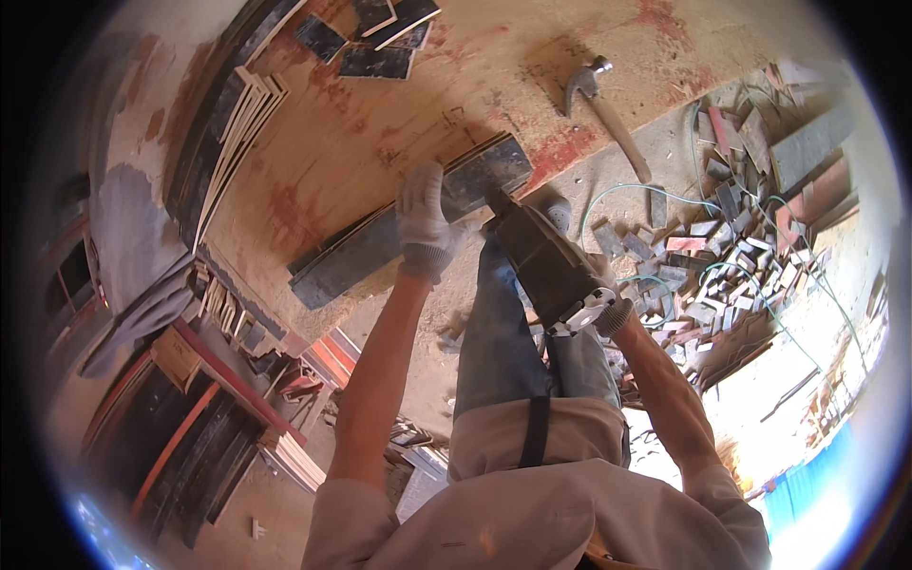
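My left hand [425,214], in a pale knitted glove, lies across a long stack of dark boards [356,252]. Its fingers are stretched out and its thumb stands apart toward the right. Beyond it, the boards reach the table's near edge. My right hand [608,309], gloved too, holds a bulky dark nail gun [543,261] with a silver end cap; the tool hides most of the fingers. The narrow nose of the gun points at the right part of the stack, but whether it touches the wood I cannot tell.
A claw hammer [608,114] lies on the red-stained plywood table [494,76]. Several dark offcuts [380,43] lie at the far side, and thin boards [237,142] are stacked at left. A heap of wood scraps [731,275] and a greenish hose [617,187] cover the ground at right.
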{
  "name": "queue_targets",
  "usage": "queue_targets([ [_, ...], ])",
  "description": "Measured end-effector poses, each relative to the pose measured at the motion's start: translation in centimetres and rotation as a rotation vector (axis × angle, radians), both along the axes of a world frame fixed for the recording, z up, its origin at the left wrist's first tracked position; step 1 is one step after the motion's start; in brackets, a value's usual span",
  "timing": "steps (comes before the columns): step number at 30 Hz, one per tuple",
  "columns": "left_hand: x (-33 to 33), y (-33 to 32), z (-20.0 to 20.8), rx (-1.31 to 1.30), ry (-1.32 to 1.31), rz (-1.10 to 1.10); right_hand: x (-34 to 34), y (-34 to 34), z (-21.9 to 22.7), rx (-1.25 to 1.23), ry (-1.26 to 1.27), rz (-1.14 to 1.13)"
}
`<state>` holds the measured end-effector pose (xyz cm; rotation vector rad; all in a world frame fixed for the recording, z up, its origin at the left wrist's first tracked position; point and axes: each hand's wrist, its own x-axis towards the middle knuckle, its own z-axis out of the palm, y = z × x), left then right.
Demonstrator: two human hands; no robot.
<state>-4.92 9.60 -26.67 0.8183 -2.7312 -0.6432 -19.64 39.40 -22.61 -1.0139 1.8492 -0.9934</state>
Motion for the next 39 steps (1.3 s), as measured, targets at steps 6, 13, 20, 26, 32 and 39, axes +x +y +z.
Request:
queue_targets([
  [6,1.8,-0.5,-1.8,-0.055,0.012,-0.034,2.4,-0.3,-4.0,0.123,-0.368,-0.089],
  [13,1.7,-0.5,-2.2,-0.048,0.046,-0.002,3.3,1.2,-7.3,0.007,-0.952,-0.249],
  [20,1.7,-0.5,-1.2,0.004,-0.005,0.008,2.6,2.3,-4.8,0.19,-1.004,-0.406],
  [26,5.0,-4.3,3.2,0.113,-0.06,-0.046,2.6,8.5,-3.1,0.39,-0.161,-0.016],
  [32,8.5,-17.4,6.3,-0.199,-0.378,0.161,3.7,15.6,-1.7,0.536,0.125,0.055],
  [39,-7.5,-23.4,-2.3,-0.25,-0.178,-0.219,7.1,17.2,-1.4,0.572,0.19,0.069],
])
